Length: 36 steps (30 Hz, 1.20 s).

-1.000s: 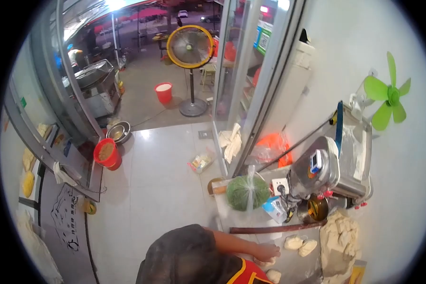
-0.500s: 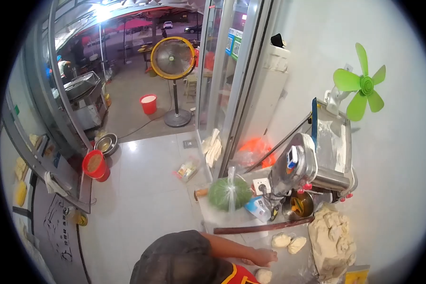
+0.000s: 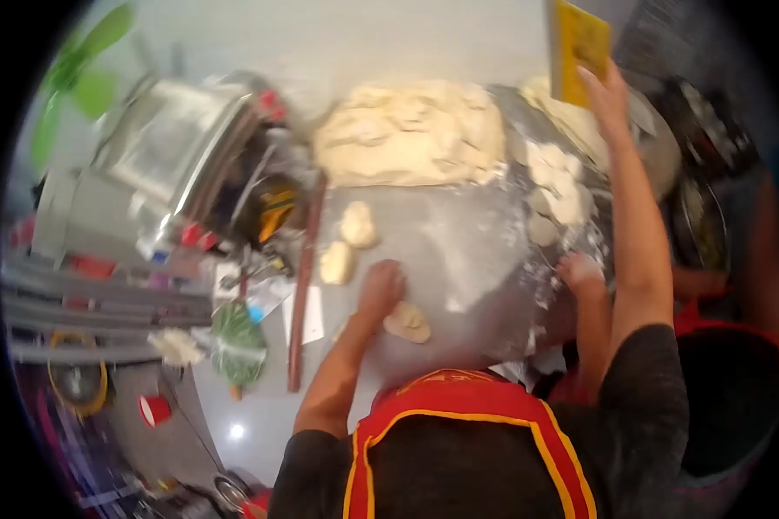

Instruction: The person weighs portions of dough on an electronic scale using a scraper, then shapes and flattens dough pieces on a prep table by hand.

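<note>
My left hand (image 3: 381, 285) rests low on the grey worktop (image 3: 459, 229) with its fingers curled; what is under them is hidden. Close to it lie a flattened dough piece (image 3: 407, 323) and two rounded dough pieces (image 3: 357, 225). My right hand (image 3: 608, 91) is raised at the far right, closed around a yellow box (image 3: 584, 52) with dark markings too blurred to read. Beyond the worktop's middle spreads a large slab of dough (image 3: 411, 134). Smaller dough pieces (image 3: 563, 186) sit in loose flour on the right.
Another person's hand (image 3: 582, 271) reaches over the floury right part. A long dark-red rod (image 3: 307, 285) lies to the left, beside a bag of greens (image 3: 238, 342) and a metal machine (image 3: 169, 147). A green fan (image 3: 74, 73) stands out at upper left.
My view has swung right, from the doorway to the worktop. My right hand, out of view before, now appears holding the yellow box up. My left hand is still low over the worktop.
</note>
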Available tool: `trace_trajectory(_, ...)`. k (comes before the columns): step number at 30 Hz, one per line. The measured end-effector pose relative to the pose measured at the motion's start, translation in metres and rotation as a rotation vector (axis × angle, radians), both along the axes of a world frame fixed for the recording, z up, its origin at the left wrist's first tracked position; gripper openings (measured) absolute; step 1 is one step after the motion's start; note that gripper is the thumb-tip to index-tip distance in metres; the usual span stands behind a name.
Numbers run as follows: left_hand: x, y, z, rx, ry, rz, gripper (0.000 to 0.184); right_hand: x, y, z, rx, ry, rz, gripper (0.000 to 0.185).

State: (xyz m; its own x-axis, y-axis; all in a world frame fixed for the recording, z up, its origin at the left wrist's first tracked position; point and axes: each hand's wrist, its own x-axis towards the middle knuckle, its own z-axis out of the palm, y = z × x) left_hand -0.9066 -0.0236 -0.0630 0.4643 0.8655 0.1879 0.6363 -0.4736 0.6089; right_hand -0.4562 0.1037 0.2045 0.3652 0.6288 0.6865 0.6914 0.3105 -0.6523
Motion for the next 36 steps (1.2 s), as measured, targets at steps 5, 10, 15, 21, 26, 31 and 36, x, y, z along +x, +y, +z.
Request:
trace_trajectory(5,0.016,0.012,0.013,0.011,0.158,-0.013,0.031,0.042,0.003,-0.049,-0.405,-0.287,-0.257,0.035)
trace_trajectory(10,0.028,0.03,0.004,0.008,0.172,-0.141,0.034,0.084,0.018,-0.131,-0.635,-0.461,-0.271,0.03)
trace_trajectory(15,0.057,0.059,0.01,0.065,0.231,-0.252,0.041,0.099,0.039,-0.189,-0.731,-0.56,-0.277,0.025)
trace_trajectory(21,0.072,0.065,0.004,-0.006,0.345,-0.173,0.049,0.103,0.088,-0.229,-0.925,-0.749,-0.292,0.017)
trace_trajectory(26,0.072,0.071,-0.003,-0.014,0.413,-0.17,0.051,0.117,0.135,-0.266,-0.837,-0.798,-0.335,0.016)
trace_trajectory(31,0.07,0.071,-0.006,-0.031,0.468,-0.162,0.052,0.158,0.177,-0.273,-0.85,-0.762,-0.39,0.014)
trace_trajectory(36,0.068,0.07,-0.009,-0.035,0.433,-0.161,0.054,0.146,0.163,-0.249,-0.825,-0.756,-0.323,0.015)
